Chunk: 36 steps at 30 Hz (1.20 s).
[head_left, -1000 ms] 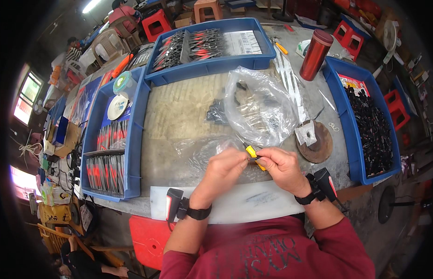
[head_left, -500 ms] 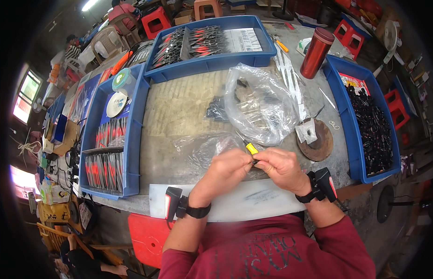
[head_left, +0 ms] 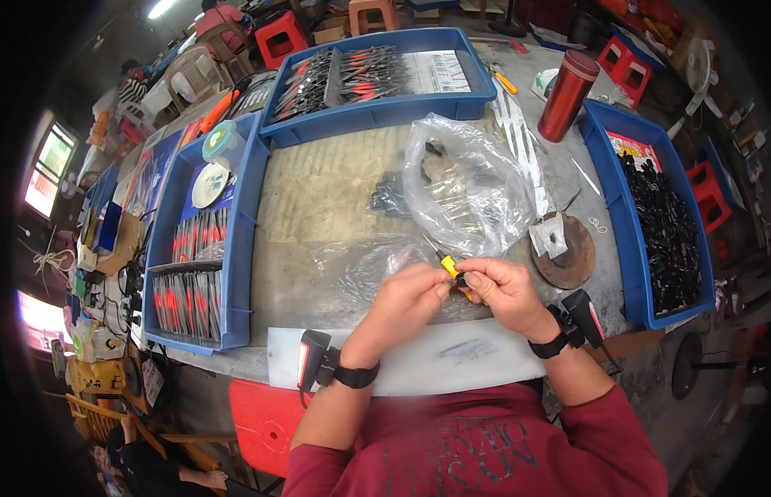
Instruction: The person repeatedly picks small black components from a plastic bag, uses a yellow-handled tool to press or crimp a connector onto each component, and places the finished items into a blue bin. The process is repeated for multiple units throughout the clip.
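Observation:
In front of my chest, my left hand [head_left: 406,300] and my right hand [head_left: 508,291] are nearly touching, both with pinched fingers. A small black part [head_left: 461,280] sits at my right fingertips. My left thumb and forefinger are pressed together beside it; what they hold is hidden. Just behind the fingers is a yellow-handled tool [head_left: 448,263] with a thin shaft, like a screwdriver. Its handle is partly covered by the hands, and I cannot tell whether it is held or lying there. Beyond it spreads a clear plastic bag [head_left: 505,219] with some black pieces inside.
Blue trays stand around: one at the left [head_left: 236,315] and one at the back [head_left: 377,112] with black-and-red pieces, one at the right [head_left: 624,240] heaped with black parts. A red tumbler [head_left: 568,95], a round brown disc [head_left: 572,261] and a white sheet [head_left: 394,364] are also here.
My hands have parted slightly, with the right fingers lifted a little. The black part and more of the yellow handle now show between them.

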### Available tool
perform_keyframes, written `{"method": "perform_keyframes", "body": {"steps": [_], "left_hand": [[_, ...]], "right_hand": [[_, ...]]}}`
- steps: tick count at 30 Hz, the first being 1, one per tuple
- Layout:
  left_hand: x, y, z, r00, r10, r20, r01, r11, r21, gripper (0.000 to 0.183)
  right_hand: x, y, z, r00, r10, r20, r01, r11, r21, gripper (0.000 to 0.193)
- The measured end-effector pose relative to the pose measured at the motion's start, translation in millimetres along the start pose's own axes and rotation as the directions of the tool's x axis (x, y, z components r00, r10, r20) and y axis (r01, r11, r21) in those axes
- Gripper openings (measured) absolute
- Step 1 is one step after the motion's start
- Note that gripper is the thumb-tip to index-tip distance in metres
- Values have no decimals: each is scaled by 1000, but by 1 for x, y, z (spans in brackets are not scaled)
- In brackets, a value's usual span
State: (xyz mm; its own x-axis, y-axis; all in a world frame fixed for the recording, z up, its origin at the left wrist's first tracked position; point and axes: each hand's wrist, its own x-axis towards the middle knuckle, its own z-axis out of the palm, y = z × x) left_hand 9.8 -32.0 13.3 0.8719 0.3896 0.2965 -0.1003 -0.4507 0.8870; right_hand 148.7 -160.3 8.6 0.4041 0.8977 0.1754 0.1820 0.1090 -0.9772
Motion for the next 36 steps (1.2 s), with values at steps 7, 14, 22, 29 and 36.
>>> {"method": "perform_keyframes", "body": {"steps": [7, 14, 22, 29, 36], "left_hand": [[-2, -1, 0, 982, -187, 10, 187, 981, -52, 9], [-2, -5, -1, 985, -162, 62, 171, 968, -184, 10], [-2, 0, 0, 987, -158, 27, 160, 972, -171, 8], [-2, 1, 1, 979, -202, -28, 194, 965, -175, 12], [-3, -4, 3, 991, -125, -41, 117, 980, -159, 10]], "right_hand": [[2, 1, -1, 979, -203, 4, 199, 954, -225, 17], [1, -1, 0, 963, -267, 18, 262, 928, -266, 17], [0, -1, 1, 980, -198, 11, 194, 946, -260, 15], [-1, 3, 2, 995, 103, -12, -101, 985, 138, 20], [3, -6, -3, 973, 229, 26, -230, 961, 154, 22]]}}
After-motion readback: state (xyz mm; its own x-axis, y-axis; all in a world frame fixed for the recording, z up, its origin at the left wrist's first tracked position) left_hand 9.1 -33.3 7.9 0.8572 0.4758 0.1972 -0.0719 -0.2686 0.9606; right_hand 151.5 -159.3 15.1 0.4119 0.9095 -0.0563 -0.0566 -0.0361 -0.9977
